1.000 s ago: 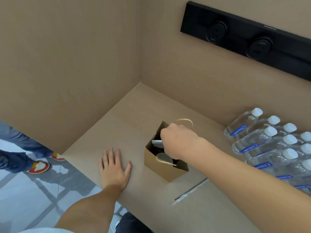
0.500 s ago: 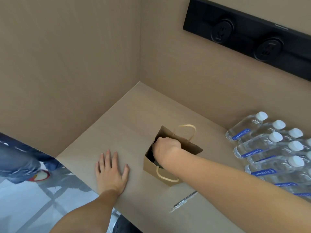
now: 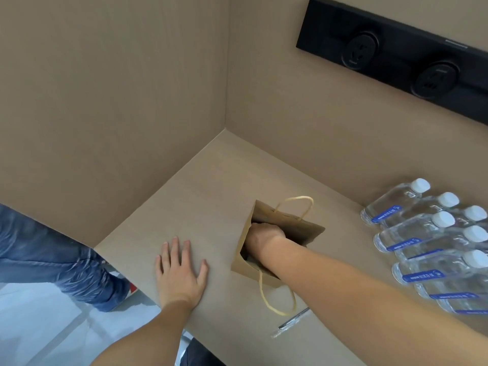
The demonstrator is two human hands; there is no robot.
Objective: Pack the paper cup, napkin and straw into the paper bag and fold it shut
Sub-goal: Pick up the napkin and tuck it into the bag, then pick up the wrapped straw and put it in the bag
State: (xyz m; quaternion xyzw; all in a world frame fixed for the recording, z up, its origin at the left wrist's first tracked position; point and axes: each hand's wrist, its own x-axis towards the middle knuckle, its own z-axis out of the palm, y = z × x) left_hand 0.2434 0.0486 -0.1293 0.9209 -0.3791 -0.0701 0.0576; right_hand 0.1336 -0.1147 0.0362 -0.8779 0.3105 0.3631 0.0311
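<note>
Head view. Paper bag [image 3: 303, 228]: upright, mid-table, mouth open. Right hand [image 3: 264, 237]: sunk inside the bag, grip cannot be told. Left hand [image 3: 179, 276]: flat, fingers spread, left of bag. Straw [image 3: 291, 322]: wrapped, on table [image 3: 211, 186] near the bag. Water bottles [image 3: 427, 247]: far right.

Right hand [image 3: 265, 235] deep inside paper bag [image 3: 266, 273]; its grip apparently hidden.

Even soft daylight, faint shadows; wide-angle bending at edges; slight overall softness.
</note>
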